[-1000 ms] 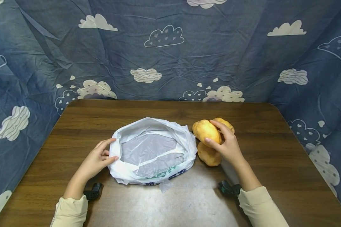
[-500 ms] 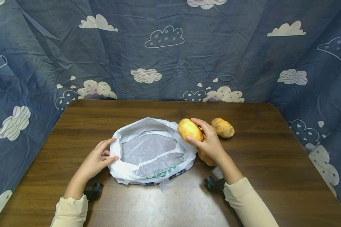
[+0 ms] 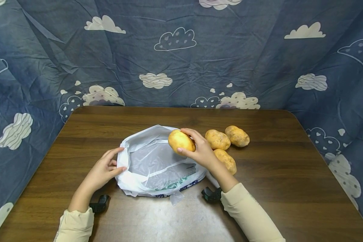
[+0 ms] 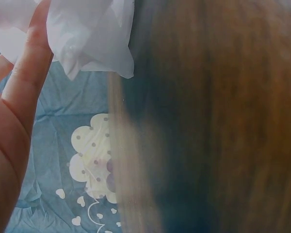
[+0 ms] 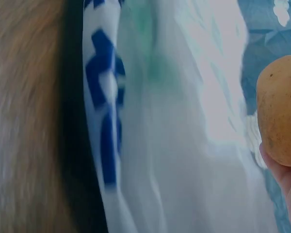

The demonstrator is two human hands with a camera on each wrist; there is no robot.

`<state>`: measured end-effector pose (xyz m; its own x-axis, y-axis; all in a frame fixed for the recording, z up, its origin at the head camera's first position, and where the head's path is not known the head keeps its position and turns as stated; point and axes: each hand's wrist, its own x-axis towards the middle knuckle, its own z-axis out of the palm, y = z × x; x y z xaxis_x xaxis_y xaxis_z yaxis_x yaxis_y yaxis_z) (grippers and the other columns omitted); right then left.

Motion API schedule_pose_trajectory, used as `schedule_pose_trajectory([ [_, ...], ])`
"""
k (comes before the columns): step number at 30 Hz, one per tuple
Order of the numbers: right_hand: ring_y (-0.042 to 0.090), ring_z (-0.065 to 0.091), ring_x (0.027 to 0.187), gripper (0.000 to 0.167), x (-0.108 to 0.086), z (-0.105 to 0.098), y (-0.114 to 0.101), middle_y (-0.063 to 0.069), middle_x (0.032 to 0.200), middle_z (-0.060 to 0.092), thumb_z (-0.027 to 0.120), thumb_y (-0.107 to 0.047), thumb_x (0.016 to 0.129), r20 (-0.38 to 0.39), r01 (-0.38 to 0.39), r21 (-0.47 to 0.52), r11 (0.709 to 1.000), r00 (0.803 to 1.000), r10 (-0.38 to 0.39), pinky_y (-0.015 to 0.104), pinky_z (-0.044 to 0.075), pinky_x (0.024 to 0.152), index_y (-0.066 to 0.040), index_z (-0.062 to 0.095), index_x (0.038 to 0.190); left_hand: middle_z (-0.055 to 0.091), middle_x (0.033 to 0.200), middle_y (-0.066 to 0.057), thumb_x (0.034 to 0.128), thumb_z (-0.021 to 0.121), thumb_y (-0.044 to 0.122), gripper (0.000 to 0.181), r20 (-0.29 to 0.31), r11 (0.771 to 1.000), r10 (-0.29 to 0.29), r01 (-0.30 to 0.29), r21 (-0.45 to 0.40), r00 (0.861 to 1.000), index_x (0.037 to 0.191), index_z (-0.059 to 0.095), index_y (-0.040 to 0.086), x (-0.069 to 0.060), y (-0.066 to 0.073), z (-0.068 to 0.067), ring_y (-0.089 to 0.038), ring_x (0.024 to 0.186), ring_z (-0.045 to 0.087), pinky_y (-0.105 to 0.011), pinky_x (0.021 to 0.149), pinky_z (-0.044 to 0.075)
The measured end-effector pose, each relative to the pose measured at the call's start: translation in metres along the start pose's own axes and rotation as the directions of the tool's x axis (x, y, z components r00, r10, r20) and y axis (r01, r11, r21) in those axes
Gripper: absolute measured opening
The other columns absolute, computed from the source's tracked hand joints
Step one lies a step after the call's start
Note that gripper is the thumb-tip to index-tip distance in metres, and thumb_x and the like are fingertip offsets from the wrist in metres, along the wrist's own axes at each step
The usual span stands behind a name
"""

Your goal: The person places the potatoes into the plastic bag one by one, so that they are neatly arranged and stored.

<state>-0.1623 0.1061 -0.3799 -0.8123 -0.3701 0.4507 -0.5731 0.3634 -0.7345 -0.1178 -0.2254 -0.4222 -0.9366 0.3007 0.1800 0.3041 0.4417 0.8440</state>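
Brings a potato, clamped in the right hand, further over the white plastic bag pinched in the left hand, apparently well placed for bagging.

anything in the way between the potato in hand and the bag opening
Nothing visible: in the head view, the potato in the right hand appears over the open bag, and the left hand is at its left rim.

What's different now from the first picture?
The right hand carried its potato left, from above the other three potatoes to over the bag. It let nothing go. The left hand stayed at the bag's left rim; those three potatoes stayed put.
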Motion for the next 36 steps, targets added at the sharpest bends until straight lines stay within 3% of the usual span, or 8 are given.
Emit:
schedule_pose_trajectory([
  [4, 0.021, 0.047, 0.108, 0.06, 0.004, 0.018, 0.022, 0.01, 0.122, 0.05, 0.076, -0.014, 0.073, 0.028, 0.005, 0.015, 1.0, 1.0, -0.005, 0.04, 0.041, 0.086, -0.005, 0.048, 0.125, 0.039, 0.12, -0.021, 0.0764, 0.067, -0.006, 0.062, 0.003, 1.0, -0.006, 0.006, 0.002, 1.0, 0.131, 0.037, -0.003, -0.001, 0.001, -0.001, -0.01, 0.075, 0.056, -0.021, 0.061, 0.051],
  [9, 0.015, 0.048, 0.106, 0.059, 0.008, 0.032, 0.025, 0.002, 0.122, 0.05, 0.075, -0.022, 0.074, 0.065, 0.022, 0.032, 0.999, 0.998, -0.024, 0.034, 0.044, 0.084, -0.012, 0.048, 0.126, 0.039, 0.12, -0.021, 0.0769, 0.067, -0.005, 0.062, 0.011, 1.0, -0.013, 0.013, -0.002, 1.0, 0.131, 0.037, -0.003, -0.001, 0.002, 0.0, -0.011, 0.075, 0.056, -0.022, 0.062, 0.051],
  [16, 0.011, 0.045, 0.11, 0.058, 0.013, 0.052, 0.023, 0.0, 0.123, 0.05, 0.075, -0.026, 0.074, 0.095, 0.024, 0.013, 1.0, 0.995, -0.025, 0.032, 0.041, 0.089, -0.01, 0.05, 0.124, 0.039, 0.12, -0.022, 0.077, 0.067, -0.005, 0.062, 0.016, 1.0, -0.012, 0.012, -0.012, 1.0, 0.131, 0.036, -0.003, -0.001, 0.003, 0.0, -0.012, 0.075, 0.056, -0.022, 0.061, 0.051],
  [25, 0.01, 0.046, 0.107, 0.058, 0.016, 0.075, 0.022, -0.001, 0.122, 0.049, 0.074, -0.031, 0.074, 0.153, -0.037, -0.011, 0.999, 0.987, 0.038, 0.031, 0.041, 0.088, -0.015, 0.049, 0.124, 0.039, 0.119, -0.022, 0.0767, 0.066, -0.007, 0.062, 0.013, 1.0, 0.006, -0.005, -0.009, 1.0, 0.131, 0.036, -0.004, 0.0, 0.001, 0.0, -0.011, 0.075, 0.057, -0.023, 0.062, 0.051],
  [36, 0.01, 0.048, 0.102, 0.057, 0.022, 0.099, 0.022, 0.0, 0.119, 0.049, 0.073, -0.029, 0.075, 0.163, -0.074, 0.057, 0.996, 0.985, 0.063, 0.028, 0.041, 0.086, -0.015, 0.049, 0.124, 0.038, 0.12, -0.022, 0.0773, 0.065, -0.007, 0.062, 0.02, 1.0, -0.003, 0.003, -0.016, 1.0, 0.132, 0.036, -0.003, 0.0, 0.0, 0.0, -0.01, 0.075, 0.057, -0.023, 0.062, 0.051],
])
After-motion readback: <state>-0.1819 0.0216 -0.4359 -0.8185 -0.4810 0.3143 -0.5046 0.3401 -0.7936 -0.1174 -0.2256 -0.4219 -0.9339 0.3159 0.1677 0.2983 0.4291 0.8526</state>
